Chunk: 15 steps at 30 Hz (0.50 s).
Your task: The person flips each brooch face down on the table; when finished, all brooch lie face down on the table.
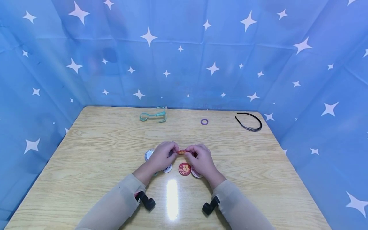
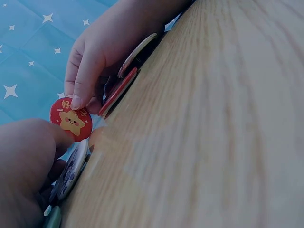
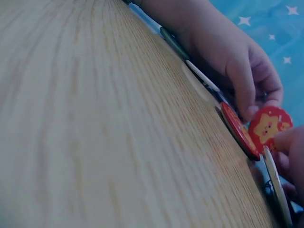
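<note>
A round red badge [image 1: 182,152] with a yellow star face is held up between both hands. My left hand [image 1: 164,156] pinches its left edge, and my right hand [image 1: 202,159] pinches the right edge between thumb and fingers. In the left wrist view the badge [image 2: 71,119] is tilted, its printed face showing. Just below lies a second red star badge [image 1: 184,169] on the table. Partly under the right hand is a pale badge [image 1: 196,172]. Around the left hand lie a white-and-dark badge [image 1: 167,168] and a silvery round one [image 1: 149,155]; a greenish one is mostly hidden.
On the wooden table [image 1: 100,143], a teal looped item [image 1: 153,115] lies at the back, with a purple ring [image 1: 204,121] right of it. A black headband [image 1: 253,129] is near the back right corner. A blue star-patterned curtain [image 1: 184,57] hangs behind and at both sides.
</note>
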Available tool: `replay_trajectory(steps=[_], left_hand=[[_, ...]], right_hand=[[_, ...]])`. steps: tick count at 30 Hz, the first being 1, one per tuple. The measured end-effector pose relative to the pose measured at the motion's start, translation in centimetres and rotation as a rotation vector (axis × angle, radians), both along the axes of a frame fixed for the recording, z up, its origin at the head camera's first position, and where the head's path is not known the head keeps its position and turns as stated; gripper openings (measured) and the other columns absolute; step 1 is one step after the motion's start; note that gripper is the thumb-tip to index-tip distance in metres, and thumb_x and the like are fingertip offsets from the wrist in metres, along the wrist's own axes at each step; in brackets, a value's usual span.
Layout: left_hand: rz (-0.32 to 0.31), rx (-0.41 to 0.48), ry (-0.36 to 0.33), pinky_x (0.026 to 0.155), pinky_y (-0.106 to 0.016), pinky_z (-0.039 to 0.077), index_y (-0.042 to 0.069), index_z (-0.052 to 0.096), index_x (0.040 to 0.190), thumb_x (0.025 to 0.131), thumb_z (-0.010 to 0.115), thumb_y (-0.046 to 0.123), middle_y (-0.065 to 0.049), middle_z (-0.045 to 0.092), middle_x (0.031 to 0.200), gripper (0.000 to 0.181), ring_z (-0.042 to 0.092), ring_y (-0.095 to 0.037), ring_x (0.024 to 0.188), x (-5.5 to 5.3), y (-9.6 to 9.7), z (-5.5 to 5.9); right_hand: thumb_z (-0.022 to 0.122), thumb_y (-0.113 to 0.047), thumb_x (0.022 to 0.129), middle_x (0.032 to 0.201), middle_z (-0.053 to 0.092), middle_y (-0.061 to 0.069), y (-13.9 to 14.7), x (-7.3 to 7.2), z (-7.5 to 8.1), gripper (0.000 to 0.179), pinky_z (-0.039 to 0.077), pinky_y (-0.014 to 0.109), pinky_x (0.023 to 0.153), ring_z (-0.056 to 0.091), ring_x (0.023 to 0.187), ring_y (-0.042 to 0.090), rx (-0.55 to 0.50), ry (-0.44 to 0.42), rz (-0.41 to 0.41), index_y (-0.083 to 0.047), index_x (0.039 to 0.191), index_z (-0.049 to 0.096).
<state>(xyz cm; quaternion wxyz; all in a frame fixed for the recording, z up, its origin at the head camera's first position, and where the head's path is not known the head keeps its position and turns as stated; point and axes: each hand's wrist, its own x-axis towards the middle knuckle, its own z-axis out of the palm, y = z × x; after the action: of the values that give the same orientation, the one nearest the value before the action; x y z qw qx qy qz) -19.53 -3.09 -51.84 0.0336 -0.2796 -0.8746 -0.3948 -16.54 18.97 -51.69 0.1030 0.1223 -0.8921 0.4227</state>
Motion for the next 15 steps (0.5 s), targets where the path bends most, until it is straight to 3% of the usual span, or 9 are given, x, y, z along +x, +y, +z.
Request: replay_trajectory(steps=[15], left_hand=[[-0.003,-0.021,-0.01,0.082,-0.036,0.048,0.021,0.068,0.099,0.097,0.077,0.015,0.009,0.064,0.094,0.011,0.055,-0.014,0.091,-0.08,-0.12,-0.11]], right_hand=[[0.08,-0.041,0.095,0.094,0.072,-0.013,0.0,-0.03,0.01,0.019,0.036,0.051,0.107,0.059,0.112,0.02,0.025,-0.041,-0.001,-0.023,0.102,0.08]])
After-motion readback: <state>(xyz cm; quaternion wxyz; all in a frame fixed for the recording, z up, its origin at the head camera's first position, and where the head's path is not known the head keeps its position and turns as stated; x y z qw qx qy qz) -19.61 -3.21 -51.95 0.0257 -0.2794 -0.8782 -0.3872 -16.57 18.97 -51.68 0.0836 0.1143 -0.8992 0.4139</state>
